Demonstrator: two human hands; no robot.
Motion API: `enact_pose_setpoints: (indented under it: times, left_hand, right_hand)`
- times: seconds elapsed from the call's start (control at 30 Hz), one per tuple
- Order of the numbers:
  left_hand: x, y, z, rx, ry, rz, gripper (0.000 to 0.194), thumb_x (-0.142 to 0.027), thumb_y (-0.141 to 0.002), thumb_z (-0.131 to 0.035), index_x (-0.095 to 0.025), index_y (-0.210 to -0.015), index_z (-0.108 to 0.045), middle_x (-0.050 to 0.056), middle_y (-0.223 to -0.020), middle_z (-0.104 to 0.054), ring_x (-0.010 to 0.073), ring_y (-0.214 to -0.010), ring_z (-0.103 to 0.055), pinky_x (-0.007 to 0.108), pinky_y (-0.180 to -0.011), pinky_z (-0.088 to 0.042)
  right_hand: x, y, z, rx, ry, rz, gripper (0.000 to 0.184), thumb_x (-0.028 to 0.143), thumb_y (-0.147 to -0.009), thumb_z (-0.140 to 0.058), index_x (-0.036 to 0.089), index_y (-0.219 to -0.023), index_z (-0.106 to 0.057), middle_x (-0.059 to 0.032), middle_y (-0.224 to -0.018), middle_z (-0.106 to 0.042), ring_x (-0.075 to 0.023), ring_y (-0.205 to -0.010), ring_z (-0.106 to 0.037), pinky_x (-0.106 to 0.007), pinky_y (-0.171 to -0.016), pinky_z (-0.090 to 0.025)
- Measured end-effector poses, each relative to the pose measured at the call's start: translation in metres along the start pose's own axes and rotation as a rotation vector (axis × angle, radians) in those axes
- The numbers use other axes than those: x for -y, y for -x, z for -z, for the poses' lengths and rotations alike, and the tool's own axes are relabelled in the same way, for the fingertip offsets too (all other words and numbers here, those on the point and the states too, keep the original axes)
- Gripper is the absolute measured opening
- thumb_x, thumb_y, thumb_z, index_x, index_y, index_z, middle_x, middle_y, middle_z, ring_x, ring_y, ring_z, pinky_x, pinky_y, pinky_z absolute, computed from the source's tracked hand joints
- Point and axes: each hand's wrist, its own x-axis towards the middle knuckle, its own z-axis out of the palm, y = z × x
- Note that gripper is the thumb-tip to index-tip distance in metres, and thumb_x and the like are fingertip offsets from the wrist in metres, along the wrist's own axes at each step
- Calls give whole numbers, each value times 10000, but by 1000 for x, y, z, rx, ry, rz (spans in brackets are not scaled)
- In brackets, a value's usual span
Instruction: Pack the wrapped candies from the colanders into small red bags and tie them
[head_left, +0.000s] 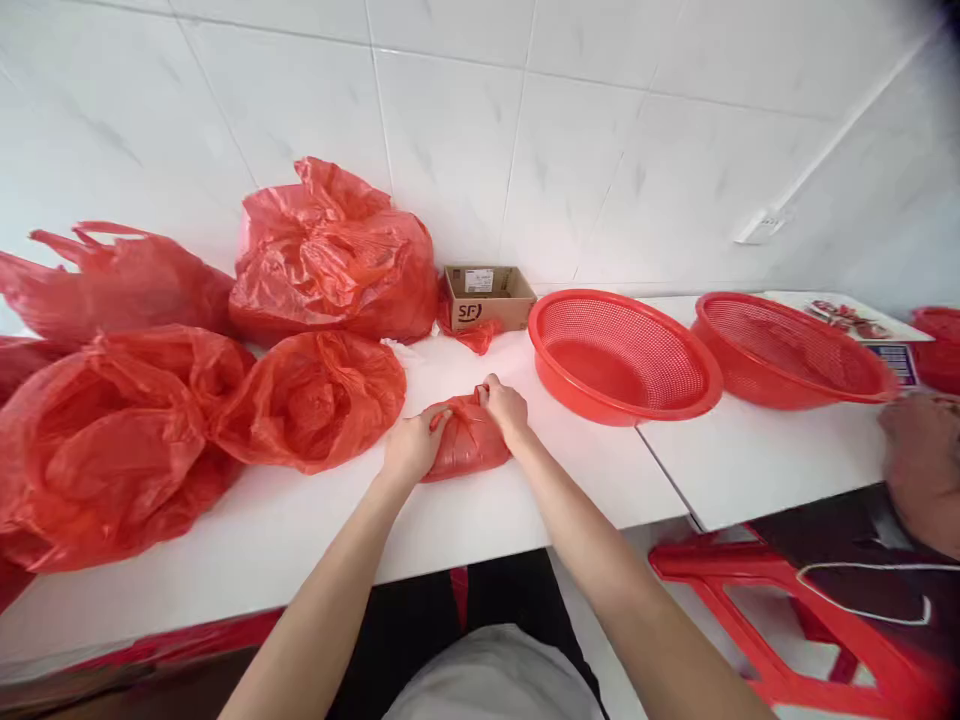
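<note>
A small red plastic bag [469, 450] with something inside rests on the white table in front of me. My left hand [414, 442] pinches the bag's upper left edge between thumb and fingers. On the other side, my right hand [504, 405] grips the gathered top right edge. The plastic is drawn in folds between both hands, and the contents cannot be made out through it. Just left of my left hand sits an open red plastic bag [311, 400] with its rim spread wide.
Larger red bags [334, 260] crowd the table's left and back. A cardboard box [489, 298] stands by the wall. To the right are a red basket [626, 355] and a second red basket [795, 350]. Another person's arm [926, 465] and a red stool [795, 600] are at far right.
</note>
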Motion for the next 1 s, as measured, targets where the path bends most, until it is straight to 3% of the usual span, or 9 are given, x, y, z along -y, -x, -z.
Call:
enact_pose_setpoints:
  times: [0.6, 0.87, 1.0]
  left_hand:
    - [-1, -4, 1, 90, -27, 22, 392, -467, -973, -475, -169, -1179, -626, 75, -999, -687, 206, -926, -662, 437, -862, -534]
    - [-1, -5, -2, 78, -50, 10, 412, -483, -970, -468, -166, -1175, -632, 73, -969, -694, 203, -898, -665, 433, -851, -527]
    - [-2, 7, -3, 27, -43, -62, 367, -416, -986, -421, -222, -1192, -655, 86, -949, -720, 244, -868, -673, 424, -802, -505]
  right_hand:
    - [-2, 3, -7, -47, -16, 12, 225, 333, -1010, -374, 233, -1092, -558, -31, -971, -737, -185, -855, -682, -270, -649, -391]
    - [-2, 6, -7, -50, -30, 11, 231, 336, -1009, -377, 233, -1094, -566, -34, -974, -736, -185, -864, -679, -267, -662, -396]
    - [-2, 6, -5, -38, -38, 2, 241, 339, -1006, -374, 232, -1104, -567, -43, -980, -734, -196, -882, -679, -274, -685, -409]
